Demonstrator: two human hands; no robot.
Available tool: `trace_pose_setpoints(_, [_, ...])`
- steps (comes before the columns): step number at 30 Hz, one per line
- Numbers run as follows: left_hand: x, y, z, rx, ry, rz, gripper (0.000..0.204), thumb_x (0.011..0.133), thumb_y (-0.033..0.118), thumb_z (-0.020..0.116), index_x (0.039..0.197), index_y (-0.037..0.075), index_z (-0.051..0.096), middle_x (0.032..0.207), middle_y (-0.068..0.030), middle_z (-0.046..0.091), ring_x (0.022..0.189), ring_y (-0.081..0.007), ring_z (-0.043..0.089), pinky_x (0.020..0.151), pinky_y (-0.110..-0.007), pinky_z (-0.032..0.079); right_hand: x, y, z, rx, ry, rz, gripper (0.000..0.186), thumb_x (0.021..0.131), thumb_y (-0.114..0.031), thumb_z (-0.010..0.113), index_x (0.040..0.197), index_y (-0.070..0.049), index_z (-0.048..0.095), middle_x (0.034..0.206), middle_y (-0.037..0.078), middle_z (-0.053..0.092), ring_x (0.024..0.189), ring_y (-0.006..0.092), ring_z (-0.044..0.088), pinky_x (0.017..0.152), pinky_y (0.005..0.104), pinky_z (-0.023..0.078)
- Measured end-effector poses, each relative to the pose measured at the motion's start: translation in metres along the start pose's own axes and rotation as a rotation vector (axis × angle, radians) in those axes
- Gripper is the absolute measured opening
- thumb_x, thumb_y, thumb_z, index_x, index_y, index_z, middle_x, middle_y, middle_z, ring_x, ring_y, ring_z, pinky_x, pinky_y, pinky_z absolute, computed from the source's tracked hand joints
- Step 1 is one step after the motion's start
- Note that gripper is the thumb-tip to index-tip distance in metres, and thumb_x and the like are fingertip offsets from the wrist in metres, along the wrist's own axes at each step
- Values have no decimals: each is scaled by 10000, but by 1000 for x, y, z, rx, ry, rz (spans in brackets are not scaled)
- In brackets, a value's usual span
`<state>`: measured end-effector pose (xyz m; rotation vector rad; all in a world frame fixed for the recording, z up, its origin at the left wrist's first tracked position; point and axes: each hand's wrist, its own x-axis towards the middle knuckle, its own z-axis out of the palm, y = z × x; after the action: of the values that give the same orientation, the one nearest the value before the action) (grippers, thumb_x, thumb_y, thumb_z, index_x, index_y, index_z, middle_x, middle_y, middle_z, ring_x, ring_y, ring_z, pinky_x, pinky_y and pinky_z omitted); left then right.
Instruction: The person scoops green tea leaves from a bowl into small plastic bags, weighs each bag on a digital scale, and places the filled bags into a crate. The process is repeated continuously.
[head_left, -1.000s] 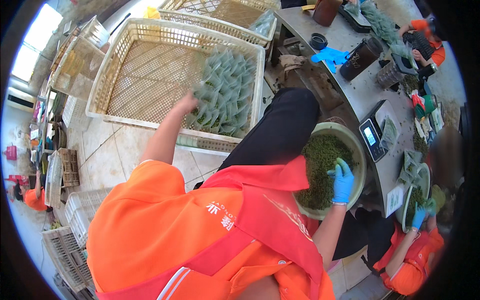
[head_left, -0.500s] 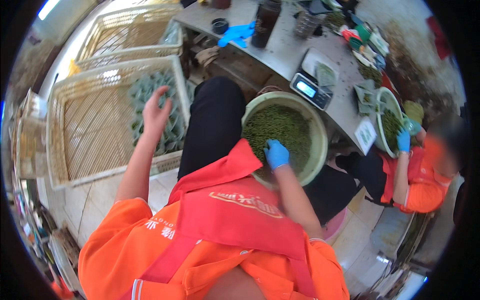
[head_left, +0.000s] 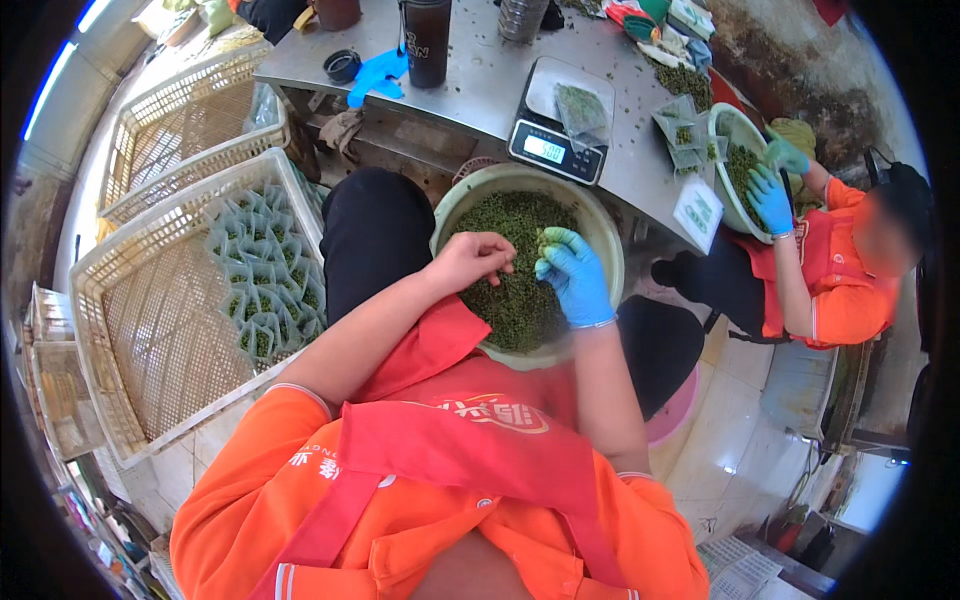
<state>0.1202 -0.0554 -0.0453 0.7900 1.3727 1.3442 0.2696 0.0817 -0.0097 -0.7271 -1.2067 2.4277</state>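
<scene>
Both hands over the berry bowl, grip unclear

Nearest first: red apron (head_left: 460, 440) over the orange shirt, well below both hands in view. Left hand (head_left: 470, 262), bare: fingers curled, tips bunched near the thumb; can't tell if they meet or pinch anything. Right hand (head_left: 580, 282), blue-gloved: thumb and forefinger drawn close, tips yellowish green; can't tell if that's a held bit or stain. Hands near each other, not touching.

Small green berries (head_left: 522, 312) lie directly under both hands, loose in a pale green bowl (head_left: 607, 235), which sits between the knees. Left knee (head_left: 375, 225) is just left of the left hand; right knee (head_left: 655, 350) is just right of the right wrist. Pink basin (head_left: 676, 408) down on the floor, right of the right forearm.

Well left of the left hand: big slatted crate (head_left: 150, 330), filled clear bags (head_left: 265, 270) standing in rows along its near side. Second crate (head_left: 190, 125) behind it.

Beyond the right hand: metal table (head_left: 460, 110) with a scale (head_left: 545, 149), display lit, one clear bag (head_left: 583, 112) on its pan. Beyond the left hand, same table: blue glove (head_left: 378, 77), dark bottle (head_left: 427, 45).

Far right of the right hand: co-worker's gloved hand (head_left: 768, 200) at another bowl (head_left: 728, 125).
</scene>
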Motion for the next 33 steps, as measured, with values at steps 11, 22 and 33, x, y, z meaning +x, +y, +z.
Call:
trace_pose_setpoints(11, [1,-5,-8,103,77,-10,163,894,118,544,979,-19,572,851,-61,622,744,-100,591,648,-241,513,81,-69,19,219,94,-364,368,852,-38,537,1200,32,442,1034,173,590,953,311,614,794,365,537])
trace_pose_setpoints(22, [2,0,-3,358,247,46,129,863,87,552,941,-6,596,772,-44,644,660,-87,607,600,-228,501,27,62,-3,-1309,36,-60,308,804,-207,612,1061,-38,586,890,139,657,713,247,652,609,369,511])
trace_pose_setpoints(33, [-1,-5,-11,486,154,22,327,828,118,600,1130,21,525,877,-66,643,655,-87,607,605,-239,493,31,68,-8,-829,44,76,242,825,-172,605,1013,-20,583,707,122,628,546,217,621,495,329,489])
